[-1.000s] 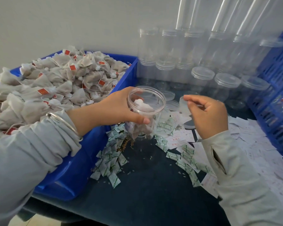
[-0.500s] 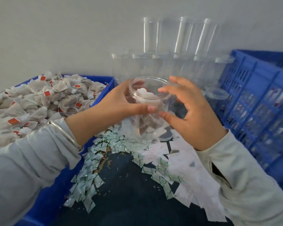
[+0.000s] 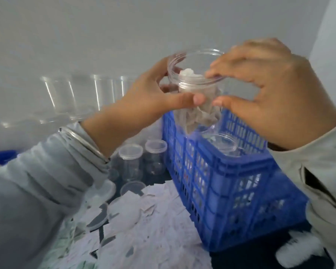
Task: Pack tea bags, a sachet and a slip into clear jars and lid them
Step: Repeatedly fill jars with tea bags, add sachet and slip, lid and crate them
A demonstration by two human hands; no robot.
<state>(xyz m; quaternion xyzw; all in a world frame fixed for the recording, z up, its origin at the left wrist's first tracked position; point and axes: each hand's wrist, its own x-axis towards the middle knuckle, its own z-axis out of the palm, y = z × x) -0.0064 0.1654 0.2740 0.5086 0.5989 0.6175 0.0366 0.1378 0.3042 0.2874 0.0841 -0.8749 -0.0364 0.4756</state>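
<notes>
A clear jar (image 3: 190,84) with tea bags (image 3: 202,113) inside is held up in the air above the blue crate (image 3: 221,177). My left hand (image 3: 149,94) grips the jar's wall from the left, thumb across the front. From the right, my right hand (image 3: 270,90) curls its fingers over the jar's rim while its thumb presses the wall. Whether a clear lid sits on the rim I cannot tell. White slips (image 3: 153,220) and green sachets (image 3: 70,239) lie loose on the table below.
The blue crate holds a lidded jar (image 3: 223,142). Two lidded jars (image 3: 130,152) stand left of the crate, with loose lids (image 3: 132,188) among the slips. Stacked clear jars (image 3: 66,98) line the back wall. A blue tray's corner (image 3: 0,155) shows at far left.
Both hands have lifted the jar up and to the right, over the blue crate. My right hand has closed onto its rim and wall. The view has swung right, off the tea bag tray.
</notes>
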